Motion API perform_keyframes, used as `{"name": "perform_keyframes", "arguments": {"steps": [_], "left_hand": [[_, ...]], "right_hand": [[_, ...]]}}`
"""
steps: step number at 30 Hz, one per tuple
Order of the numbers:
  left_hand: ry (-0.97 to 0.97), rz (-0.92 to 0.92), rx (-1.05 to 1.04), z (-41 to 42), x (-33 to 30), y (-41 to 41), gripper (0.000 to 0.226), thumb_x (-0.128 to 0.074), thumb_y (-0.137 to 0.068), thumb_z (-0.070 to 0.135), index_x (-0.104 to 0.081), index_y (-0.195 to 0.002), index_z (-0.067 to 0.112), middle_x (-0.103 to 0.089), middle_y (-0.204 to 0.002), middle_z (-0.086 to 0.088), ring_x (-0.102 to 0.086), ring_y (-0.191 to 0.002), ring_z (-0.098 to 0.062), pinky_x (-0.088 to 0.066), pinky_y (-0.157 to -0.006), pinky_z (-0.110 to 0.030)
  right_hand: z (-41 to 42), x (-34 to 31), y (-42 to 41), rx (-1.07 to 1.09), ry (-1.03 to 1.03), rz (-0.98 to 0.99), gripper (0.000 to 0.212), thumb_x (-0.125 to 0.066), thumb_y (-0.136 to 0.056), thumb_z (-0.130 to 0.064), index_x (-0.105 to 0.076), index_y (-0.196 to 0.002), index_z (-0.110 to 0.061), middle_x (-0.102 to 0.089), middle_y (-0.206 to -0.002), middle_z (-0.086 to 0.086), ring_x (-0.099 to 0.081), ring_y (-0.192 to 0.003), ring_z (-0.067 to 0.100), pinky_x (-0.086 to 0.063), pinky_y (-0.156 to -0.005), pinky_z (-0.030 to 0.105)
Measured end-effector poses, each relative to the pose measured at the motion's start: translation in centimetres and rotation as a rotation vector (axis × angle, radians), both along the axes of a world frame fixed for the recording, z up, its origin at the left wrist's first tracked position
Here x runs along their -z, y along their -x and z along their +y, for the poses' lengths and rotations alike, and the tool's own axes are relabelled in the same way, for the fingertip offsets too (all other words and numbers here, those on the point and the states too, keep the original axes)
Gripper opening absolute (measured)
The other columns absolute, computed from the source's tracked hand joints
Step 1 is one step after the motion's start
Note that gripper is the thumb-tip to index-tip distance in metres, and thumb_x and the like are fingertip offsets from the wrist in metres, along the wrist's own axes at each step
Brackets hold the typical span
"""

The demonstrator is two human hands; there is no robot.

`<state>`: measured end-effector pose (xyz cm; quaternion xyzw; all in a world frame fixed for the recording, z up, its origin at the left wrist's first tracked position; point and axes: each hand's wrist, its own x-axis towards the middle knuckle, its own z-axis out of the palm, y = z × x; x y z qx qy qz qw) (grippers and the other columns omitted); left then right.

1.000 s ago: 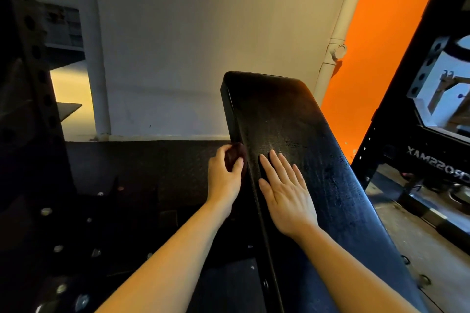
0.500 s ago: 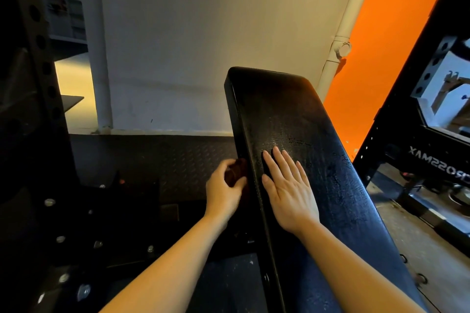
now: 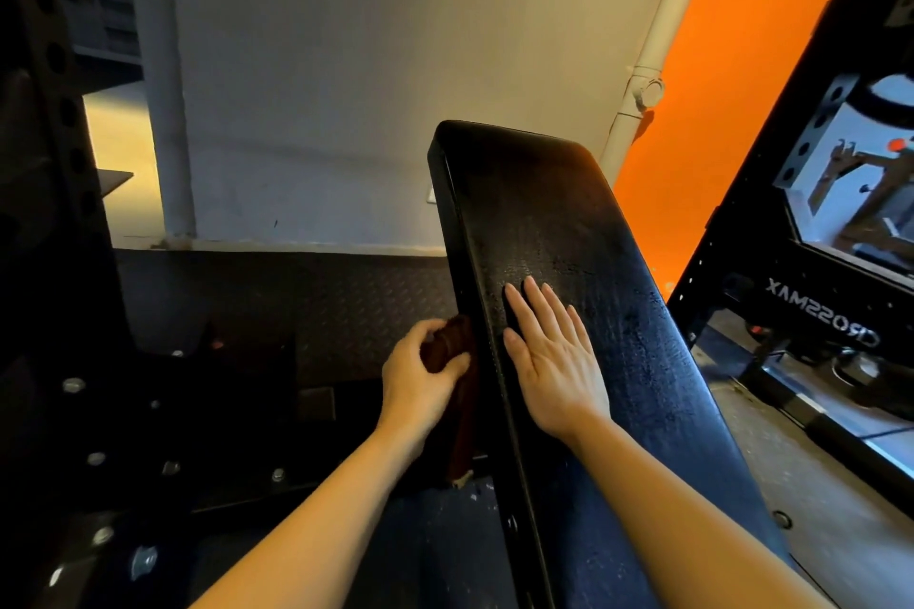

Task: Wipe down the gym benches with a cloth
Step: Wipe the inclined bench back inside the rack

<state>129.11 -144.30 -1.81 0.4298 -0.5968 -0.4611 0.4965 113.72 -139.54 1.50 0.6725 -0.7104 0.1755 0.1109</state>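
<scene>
Black padded bench point(image 3: 569, 232), tilted up, running from the lower centre of the frame toward the upper centre, its surface marked with fine specks. Right hand point(image 3: 554, 361) flat on the pad near the middle of the frame, palm down, fingers straight and close together, gripping nothing. Left hand point(image 3: 420, 381) just left of the pad's left edge, fingers curled round a dark brown cloth point(image 3: 445, 346), the wad pressed against the side of the bench and a strip of it hanging down below the hand. Dark diamond-plate floor point(image 3: 297, 297) at centre left, running to the base of a pale wall point(image 3: 371, 64). White pipe point(image 3: 653, 64) rising along the wall in the upper right, beside an orange wall panel point(image 3: 732, 89). Black perforated rack upright point(image 3: 771, 163) at the right edge, carrying mirrored lettering. Another dark perforated upright point(image 3: 44, 64) at the far left, with bolt heads point(image 3: 74, 383) glinting below it.
</scene>
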Motion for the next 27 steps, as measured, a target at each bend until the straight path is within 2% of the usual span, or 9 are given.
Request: {"name": "perform_keyframes", "arguments": {"steps": [4,6,10,12,15,18,21,25,27], "left_hand": [[0.156,-0.054,0.015,0.5,-0.1,0.6,0.052,-0.072,-0.084,0.017,-0.052,-0.131,0.028,-0.052,-0.127,0.009,-0.048,-0.117,-0.005,-0.041,-0.102,-0.027],[0.098,-0.059,0.027,0.8,1.2,0.5,0.049,-0.075,-0.08,0.015,-0.057,-0.124,0.026,-0.06,-0.121,0.007,-0.055,-0.113,-0.008,-0.045,-0.099,-0.029],[-0.054,0.044,-0.002,1.6,2.8,-0.4,0.044,-0.079,-0.075,0.01,-0.059,-0.109,0.031,-0.064,-0.108,0.006,-0.06,-0.103,-0.009,-0.045,-0.084,-0.019],[0.03,0.136,-0.031,1.7,1.9,-0.2,0.048,-0.074,-0.08,0.02,-0.054,-0.121,0.034,-0.057,-0.115,0.011,-0.055,-0.108,-0.002,-0.042,-0.089,-0.018],[0.171,0.113,0.009,1.8,-0.2,1.1,0.045,-0.06,-0.092,0.026,-0.046,-0.134,0.036,-0.047,-0.121,0.016,-0.046,-0.11,0.005,-0.034,-0.095,-0.013],[0.164,0.137,0.007,2.4,0.8,1.4,0.04,-0.065,-0.088,0.013,-0.054,-0.12,0.035,-0.057,-0.125,0.011,-0.052,-0.114,0.001,-0.043,-0.1,-0.024],[0.097,0.18,0.074,4.0,3.0,0.4,0.036,-0.075,-0.08,0.009,-0.063,-0.108,0.028,-0.067,-0.108,0.012,-0.061,-0.104,-0.001,-0.05,-0.097,-0.035],[0.141,0.26,-0.101,3.1,0.9,-0.1,0.037,-0.075,-0.079,0.01,-0.06,-0.107,0.027,-0.064,-0.112,0.009,-0.058,-0.109,-0.005,-0.047,-0.096,-0.023],[0.147,0.243,-0.107,2.3,-0.8,0.3,0.038,-0.072,-0.082,0.016,-0.057,-0.115,0.028,-0.06,-0.12,0.007,-0.055,-0.115,-0.008,-0.046,-0.099,-0.027]], "right_hand": [[0.0,0.1,-0.1,0.009,0.01,0.006,0.067,0.006,-0.089,-0.058,-0.002,-0.153,-0.039,0.008,-0.16,-0.013,0.016,-0.145,0.004,0.006,-0.121,0.034],[0.0,0.1,-0.1,0.009,0.008,-0.001,0.067,0.006,-0.089,-0.058,-0.002,-0.153,-0.039,0.007,-0.16,-0.013,0.016,-0.145,0.004,0.004,-0.121,0.035],[0.1,0.0,-0.1,0.004,0.005,-0.007,0.067,0.006,-0.089,-0.058,-0.003,-0.153,-0.039,0.007,-0.161,-0.012,0.016,-0.145,0.004,0.005,-0.121,0.035],[0.0,0.0,0.0,0.007,0.004,-0.001,0.066,0.005,-0.09,-0.058,-0.002,-0.153,-0.039,0.007,-0.161,-0.013,0.016,-0.145,0.003,0.006,-0.121,0.034],[-0.2,0.2,0.0,0.014,0.006,0.009,0.064,0.004,-0.091,-0.057,-0.001,-0.152,-0.04,0.008,-0.16,-0.013,0.017,-0.145,0.003,0.007,-0.121,0.033],[-0.3,0.3,0.1,0.012,0.011,0.005,0.064,0.003,-0.091,-0.057,-0.001,-0.152,-0.04,0.008,-0.16,-0.014,0.017,-0.145,0.002,0.008,-0.12,0.031],[-0.4,0.3,0.2,0.012,0.009,0.007,0.063,0.003,-0.09,-0.058,0.0,-0.151,-0.041,0.009,-0.159,-0.015,0.018,-0.144,0.002,0.007,-0.12,0.032],[-0.4,0.3,0.2,0.015,0.008,0.008,0.062,0.001,-0.092,-0.057,-0.001,-0.151,-0.041,0.008,-0.159,-0.015,0.016,-0.145,0.002,0.009,-0.119,0.029],[-0.2,0.2,0.0,0.021,0.011,0.012,0.062,0.0,-0.092,-0.056,-0.002,-0.152,-0.04,0.008,-0.159,-0.015,0.016,-0.145,0.002,0.01,-0.119,0.028]]}}
